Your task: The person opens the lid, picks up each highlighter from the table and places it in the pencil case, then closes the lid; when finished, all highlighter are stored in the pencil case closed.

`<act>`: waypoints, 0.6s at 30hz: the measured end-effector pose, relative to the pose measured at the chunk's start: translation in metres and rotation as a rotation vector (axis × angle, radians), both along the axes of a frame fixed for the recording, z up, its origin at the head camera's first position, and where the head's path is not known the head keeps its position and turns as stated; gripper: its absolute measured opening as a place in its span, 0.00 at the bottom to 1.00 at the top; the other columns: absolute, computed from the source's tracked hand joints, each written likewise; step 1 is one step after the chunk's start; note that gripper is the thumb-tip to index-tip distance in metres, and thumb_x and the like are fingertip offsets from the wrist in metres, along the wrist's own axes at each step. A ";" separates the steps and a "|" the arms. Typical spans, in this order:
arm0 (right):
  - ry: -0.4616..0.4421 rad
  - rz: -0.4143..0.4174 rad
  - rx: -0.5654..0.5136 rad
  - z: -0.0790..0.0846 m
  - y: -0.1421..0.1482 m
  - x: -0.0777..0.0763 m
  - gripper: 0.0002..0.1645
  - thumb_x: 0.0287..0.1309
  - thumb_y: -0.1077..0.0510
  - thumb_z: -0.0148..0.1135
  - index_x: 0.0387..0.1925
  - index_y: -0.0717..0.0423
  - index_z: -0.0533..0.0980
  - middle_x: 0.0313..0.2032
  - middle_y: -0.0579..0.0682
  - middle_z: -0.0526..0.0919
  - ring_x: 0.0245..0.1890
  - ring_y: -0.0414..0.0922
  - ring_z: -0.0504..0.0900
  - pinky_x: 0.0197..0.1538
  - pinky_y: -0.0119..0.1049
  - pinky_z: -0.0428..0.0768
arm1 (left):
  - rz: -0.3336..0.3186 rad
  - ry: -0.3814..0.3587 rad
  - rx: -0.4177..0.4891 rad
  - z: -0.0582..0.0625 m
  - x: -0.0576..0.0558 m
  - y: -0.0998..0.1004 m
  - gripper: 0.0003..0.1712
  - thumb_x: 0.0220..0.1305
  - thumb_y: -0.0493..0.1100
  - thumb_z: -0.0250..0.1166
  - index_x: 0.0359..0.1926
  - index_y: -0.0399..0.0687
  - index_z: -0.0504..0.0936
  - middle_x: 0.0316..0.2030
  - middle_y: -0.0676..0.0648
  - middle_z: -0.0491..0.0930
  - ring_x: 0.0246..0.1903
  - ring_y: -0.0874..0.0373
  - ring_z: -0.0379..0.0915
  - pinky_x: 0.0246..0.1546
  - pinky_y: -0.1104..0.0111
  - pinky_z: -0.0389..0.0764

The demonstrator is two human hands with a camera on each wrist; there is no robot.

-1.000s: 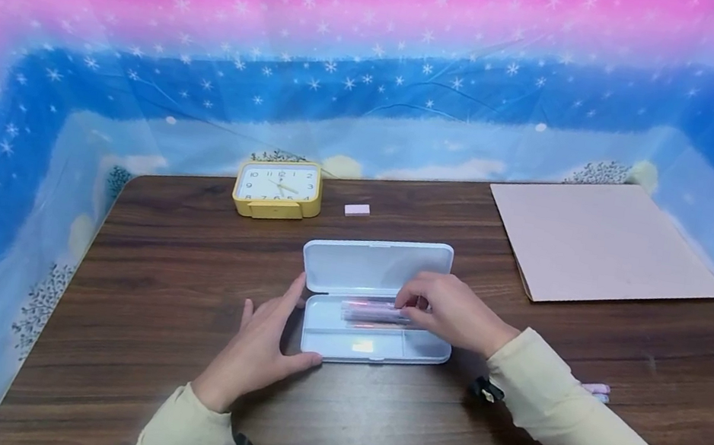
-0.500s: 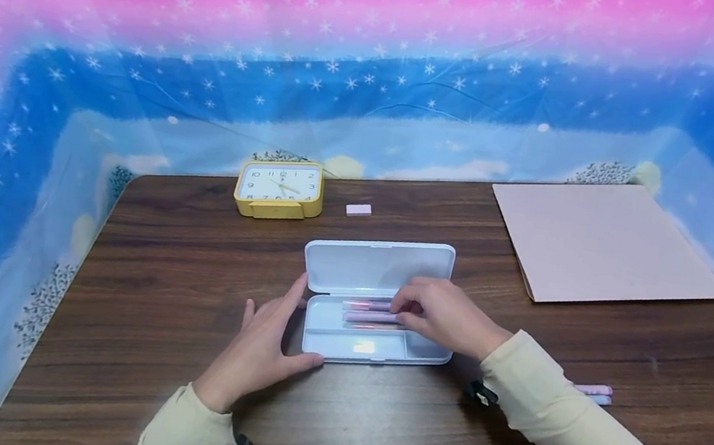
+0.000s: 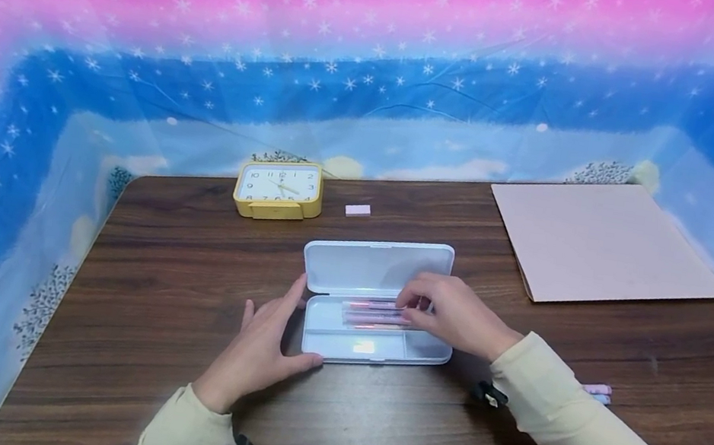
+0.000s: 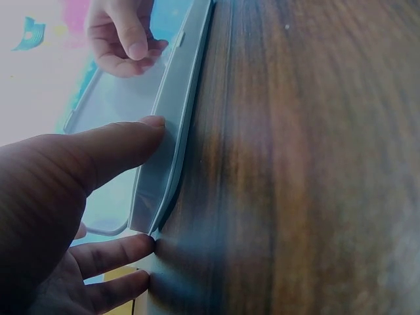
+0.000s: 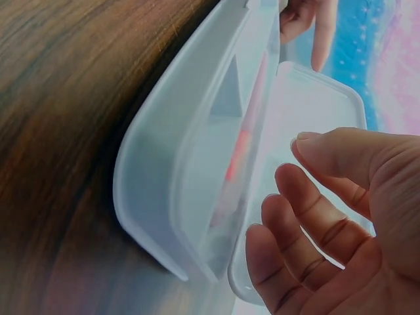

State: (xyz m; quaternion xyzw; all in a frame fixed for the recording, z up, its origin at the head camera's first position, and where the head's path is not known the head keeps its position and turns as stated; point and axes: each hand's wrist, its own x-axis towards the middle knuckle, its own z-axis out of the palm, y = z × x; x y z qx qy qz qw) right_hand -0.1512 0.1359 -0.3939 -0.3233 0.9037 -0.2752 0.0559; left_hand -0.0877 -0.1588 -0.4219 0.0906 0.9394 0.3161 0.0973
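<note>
A white pencil case (image 3: 318, 344) lies on the table with its lid (image 3: 350, 268) raised at the back. Several pinkish pens (image 3: 374, 316) lie side by side in its rear compartment. At the case's left end is my left hand (image 3: 262, 347). Its thumb presses the front wall, and its other fingers stretch along the left side. My right hand (image 3: 454, 314) hovers over the right part of the case, near the pens' right ends. In the right wrist view its loosely bent fingers (image 5: 295, 243) hold nothing, and a reddish pen (image 5: 237, 157) shows inside the case.
Behind the case sit a yellow alarm clock (image 3: 279, 189) and a small pink eraser (image 3: 357, 210). A flat pale pink board (image 3: 610, 245) lies at the back right. Pens (image 3: 598, 393) partly show beyond the right sleeve. A patterned cloth (image 3: 375, 102) hangs behind the table.
My right hand dips left toward the pens, then draws slightly back to the right, away from them. The pens lie a little more spread. My left hand stays in place.
</note>
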 end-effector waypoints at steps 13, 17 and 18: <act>-0.042 -0.104 -0.033 0.008 0.041 0.008 0.06 0.59 0.61 0.67 0.38 0.49 0.83 0.33 0.38 0.82 0.32 0.36 0.76 0.36 0.33 0.80 | -0.006 0.002 -0.002 0.000 0.000 0.000 0.68 0.51 0.55 0.77 0.79 0.61 0.37 0.69 0.42 0.68 0.73 0.43 0.54 0.70 0.32 0.33; -0.040 -0.141 -0.027 0.010 0.058 0.012 0.06 0.59 0.61 0.68 0.39 0.49 0.83 0.35 0.38 0.83 0.34 0.36 0.78 0.39 0.36 0.81 | -0.009 0.005 -0.006 0.000 -0.001 0.000 0.68 0.51 0.56 0.77 0.79 0.60 0.37 0.69 0.42 0.68 0.73 0.43 0.55 0.70 0.32 0.33; -0.037 -0.147 -0.023 0.010 0.063 0.013 0.06 0.59 0.61 0.68 0.39 0.48 0.83 0.35 0.38 0.83 0.34 0.36 0.78 0.40 0.36 0.81 | -0.010 0.005 -0.006 0.000 -0.001 0.000 0.68 0.51 0.56 0.77 0.79 0.60 0.37 0.69 0.42 0.68 0.73 0.43 0.54 0.70 0.32 0.33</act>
